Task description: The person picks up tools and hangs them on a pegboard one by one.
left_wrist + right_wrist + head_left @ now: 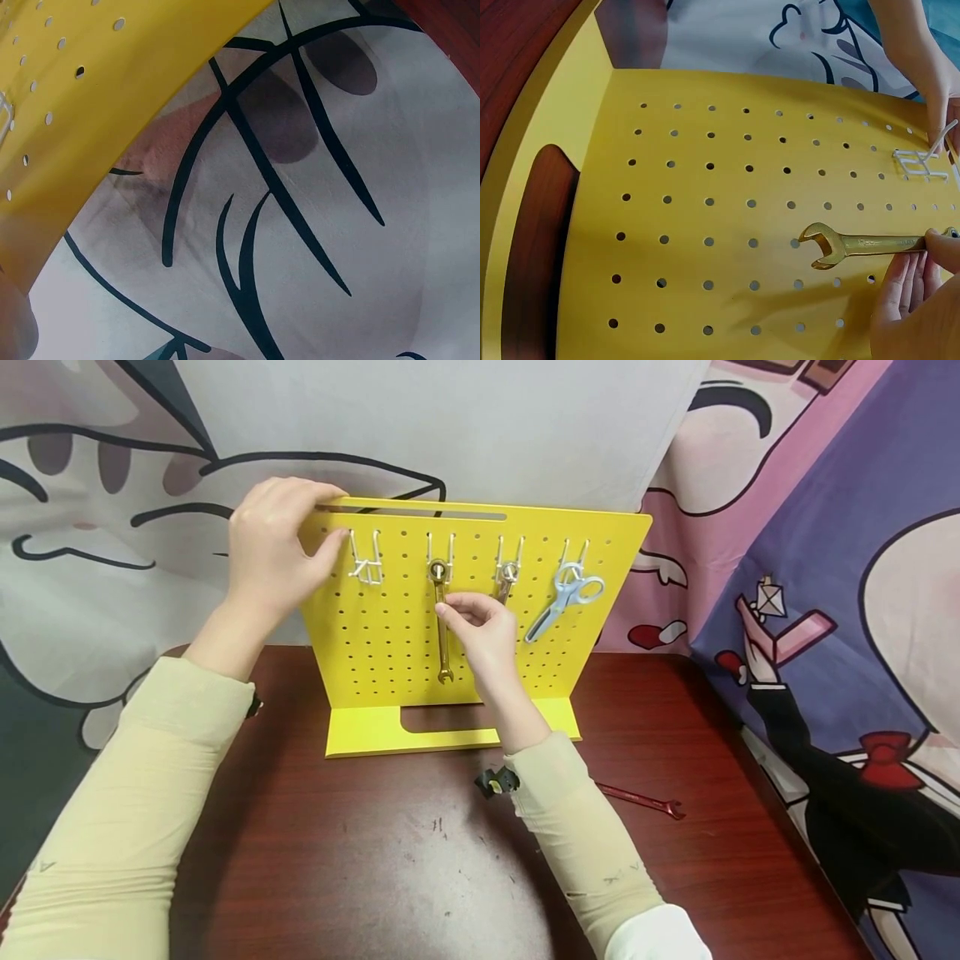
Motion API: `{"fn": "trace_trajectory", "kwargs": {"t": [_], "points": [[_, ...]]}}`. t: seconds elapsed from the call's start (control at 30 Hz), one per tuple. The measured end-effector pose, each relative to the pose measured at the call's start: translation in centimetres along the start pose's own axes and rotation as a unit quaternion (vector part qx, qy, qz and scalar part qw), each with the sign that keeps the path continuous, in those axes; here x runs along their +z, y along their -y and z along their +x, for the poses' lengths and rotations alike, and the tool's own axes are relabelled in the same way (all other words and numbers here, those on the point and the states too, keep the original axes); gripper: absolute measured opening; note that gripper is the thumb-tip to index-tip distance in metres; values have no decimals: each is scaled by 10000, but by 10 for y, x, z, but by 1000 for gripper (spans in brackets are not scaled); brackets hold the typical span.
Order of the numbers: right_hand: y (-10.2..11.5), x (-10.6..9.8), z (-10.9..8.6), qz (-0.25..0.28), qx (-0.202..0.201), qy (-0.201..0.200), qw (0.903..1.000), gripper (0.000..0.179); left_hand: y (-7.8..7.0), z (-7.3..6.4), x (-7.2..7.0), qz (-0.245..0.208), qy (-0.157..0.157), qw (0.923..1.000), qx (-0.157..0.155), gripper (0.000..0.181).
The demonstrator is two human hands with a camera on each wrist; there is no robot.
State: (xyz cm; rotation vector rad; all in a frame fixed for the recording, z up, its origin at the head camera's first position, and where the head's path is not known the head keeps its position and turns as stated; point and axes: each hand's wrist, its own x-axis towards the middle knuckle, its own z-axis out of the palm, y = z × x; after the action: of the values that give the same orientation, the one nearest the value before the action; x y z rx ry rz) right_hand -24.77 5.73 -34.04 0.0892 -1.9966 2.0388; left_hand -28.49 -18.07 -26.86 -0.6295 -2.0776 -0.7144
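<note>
A yellow pegboard (382, 668) stands upright on the table. My left hand (273, 539) grips its upper left corner, thumb on the front face and fingers over the top edge. A gold wrench (442, 652) hangs open end down, its ring end at a white hook (430, 545). My right hand (487, 631) pinches its shaft between thumb and fingers; in the right wrist view the wrench (877, 244) stands a little off the board. To its right hang a second wrench (507, 575), partly hidden by my right hand, and light blue scissors (570, 587).
At the board's left a white hook (366, 568) holds nothing. A red wrench (645, 798) lies on the dark red wooden table (360, 860), partly behind my right forearm. Cartoon-printed cloth (525, 427) hangs close behind the board and along the right side.
</note>
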Motion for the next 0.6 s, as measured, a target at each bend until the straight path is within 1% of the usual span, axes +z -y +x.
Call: {"fn": "trace_trajectory", "kwargs": {"t": [0.23, 0.4, 0.6], "points": [[0, 4, 3, -25, 27, -241, 9997, 17, 3, 0, 1, 33, 6, 9999, 167, 31], [-2, 5, 4, -22, -115, -241, 9996, 18, 4, 0, 1, 4, -12, 9998, 190, 31], [-3, 4, 3, -269, -275, -161, 9991, 19, 3, 0, 1, 32, -19, 9998, 193, 32]]}}
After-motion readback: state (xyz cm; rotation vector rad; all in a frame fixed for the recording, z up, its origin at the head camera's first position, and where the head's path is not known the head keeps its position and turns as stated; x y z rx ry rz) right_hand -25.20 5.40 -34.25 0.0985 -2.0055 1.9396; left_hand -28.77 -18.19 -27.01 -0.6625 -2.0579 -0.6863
